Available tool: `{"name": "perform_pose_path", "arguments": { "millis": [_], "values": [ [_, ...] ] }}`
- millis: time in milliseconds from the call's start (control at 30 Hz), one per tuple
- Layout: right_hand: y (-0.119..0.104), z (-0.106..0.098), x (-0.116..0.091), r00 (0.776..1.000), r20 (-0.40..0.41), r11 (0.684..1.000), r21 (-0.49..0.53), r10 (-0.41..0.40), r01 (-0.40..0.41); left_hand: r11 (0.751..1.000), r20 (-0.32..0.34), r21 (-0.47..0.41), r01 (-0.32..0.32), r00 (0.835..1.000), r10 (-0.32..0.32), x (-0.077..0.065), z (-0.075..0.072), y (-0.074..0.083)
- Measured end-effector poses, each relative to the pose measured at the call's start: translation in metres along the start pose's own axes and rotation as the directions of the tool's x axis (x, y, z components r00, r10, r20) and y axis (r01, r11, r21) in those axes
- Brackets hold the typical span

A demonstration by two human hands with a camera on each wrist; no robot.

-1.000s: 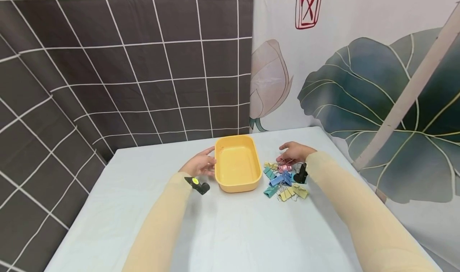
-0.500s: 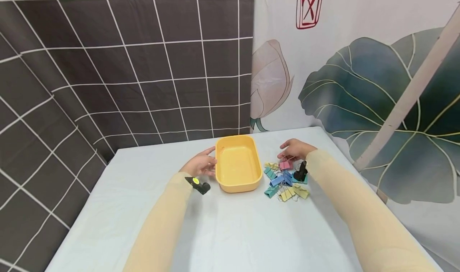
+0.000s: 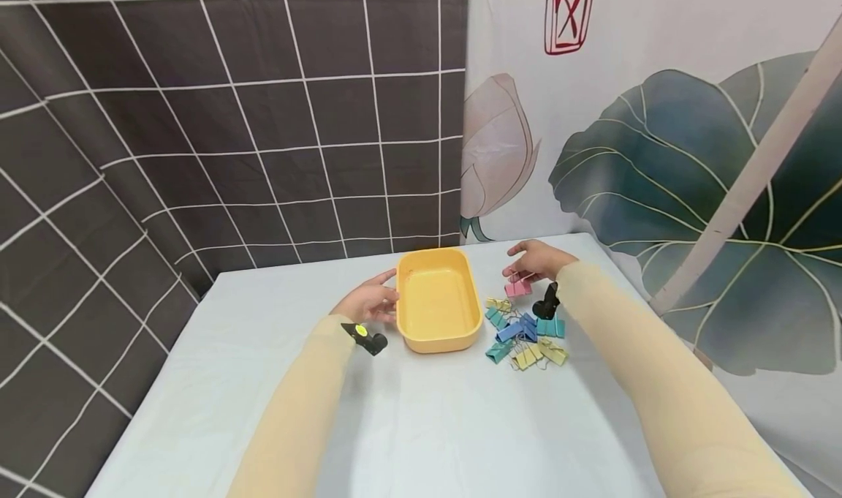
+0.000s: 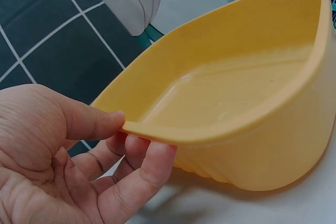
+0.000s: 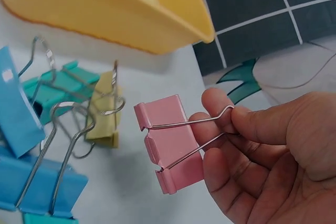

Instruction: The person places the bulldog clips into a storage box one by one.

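Observation:
A yellow rectangular bin [image 3: 439, 343] stands on the white-covered table. My left hand [image 3: 368, 300] pinches its left rim; in the left wrist view the thumb lies on top and the fingers curl beneath the edge. The inside of the bin shows bare yellow plastic. My right hand [image 3: 538, 260] pinches a pink binder clip [image 5: 170, 142] by its wire handles, thumb against fingers, raised off the table. Below it lies a loose pile of binder clips: blue [image 3: 509, 331], teal [image 3: 551, 327] and yellow [image 3: 528, 357].
The white tablecloth [image 3: 434, 425] spreads in front of the bin. Behind the table hang a dark cloth with white grid lines [image 3: 296, 118] and a white cloth with a printed lotus leaf [image 3: 658, 154]. The clip pile sits just right of the bin.
The pink binder clip has risen out of the pile in my right hand, moving up and slightly away from me. My left hand and the bin have stayed put.

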State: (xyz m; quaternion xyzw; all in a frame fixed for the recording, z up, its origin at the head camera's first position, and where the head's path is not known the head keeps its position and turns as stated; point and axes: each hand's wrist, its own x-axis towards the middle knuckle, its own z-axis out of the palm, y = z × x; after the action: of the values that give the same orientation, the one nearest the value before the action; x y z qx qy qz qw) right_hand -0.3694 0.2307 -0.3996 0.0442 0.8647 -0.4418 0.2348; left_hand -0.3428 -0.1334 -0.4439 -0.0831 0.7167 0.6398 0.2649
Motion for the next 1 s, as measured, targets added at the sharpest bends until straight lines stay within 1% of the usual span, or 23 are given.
{"name": "perform_pose_path", "arguments": {
  "millis": [333,500,700,1000],
  "values": [
    [-0.027,0.006,0.003,0.999,-0.021,0.998,0.039,-0.039,0.040,1.000,-0.007,-0.019,0.003,1.000,-0.003,0.000,0.000,-0.001],
    [-0.041,0.008,0.005,0.998,-0.032,0.997,0.051,-0.058,0.060,1.000,0.001,-0.023,-0.007,1.000,0.007,0.000,0.002,-0.001],
    [-0.059,0.018,0.007,0.996,-0.025,0.995,0.059,-0.082,0.083,1.000,-0.008,-0.010,-0.006,1.000,0.006,0.000,0.000,-0.001],
    [-0.079,0.031,0.014,0.996,-0.041,0.991,0.099,-0.086,0.089,1.000,-0.022,-0.009,-0.021,1.000,0.020,0.000,0.000,-0.004]
  ]
}}
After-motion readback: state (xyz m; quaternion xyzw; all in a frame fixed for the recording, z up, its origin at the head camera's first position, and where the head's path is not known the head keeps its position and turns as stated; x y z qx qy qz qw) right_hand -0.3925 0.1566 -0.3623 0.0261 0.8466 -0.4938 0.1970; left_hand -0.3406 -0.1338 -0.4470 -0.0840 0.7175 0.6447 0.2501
